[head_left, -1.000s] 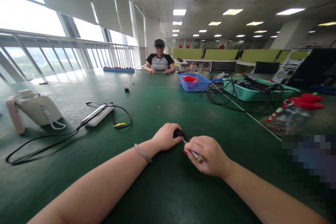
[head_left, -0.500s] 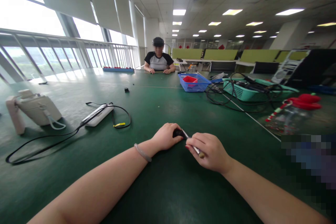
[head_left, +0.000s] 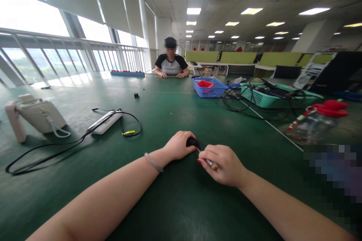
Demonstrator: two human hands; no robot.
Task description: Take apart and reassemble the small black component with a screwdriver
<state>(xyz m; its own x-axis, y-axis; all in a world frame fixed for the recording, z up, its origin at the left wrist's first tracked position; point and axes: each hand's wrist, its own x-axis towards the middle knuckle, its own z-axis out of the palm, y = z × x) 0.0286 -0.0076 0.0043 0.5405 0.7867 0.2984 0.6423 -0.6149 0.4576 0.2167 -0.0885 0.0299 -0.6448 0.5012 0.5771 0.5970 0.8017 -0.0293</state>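
Note:
My left hand (head_left: 181, 146), with a grey bangle on its wrist, is closed around the side of a small rounded black object (head_left: 194, 142) on the green table. My fingers cover part of it, so its kind is unclear. In my right hand (head_left: 222, 163) is a slim silver tool with a tan butt end (head_left: 214, 166), gripped like a pen. The tool's thin front end points at the near right edge of the black object; whether it touches is too blurred to tell.
On the left lie a white power bank-like box (head_left: 106, 122) with a black cable and a cream bottle (head_left: 42, 115). A blue basket (head_left: 210, 88), a green basket (head_left: 271, 101) with cables and a red-lidded jar (head_left: 322, 124) stand right. Opposite sits a person (head_left: 171, 64).
My right hand has shifted slightly left, and the tool's front end is lower, at the black object's near edge. More of the black object shows. My left hand has hardly moved.

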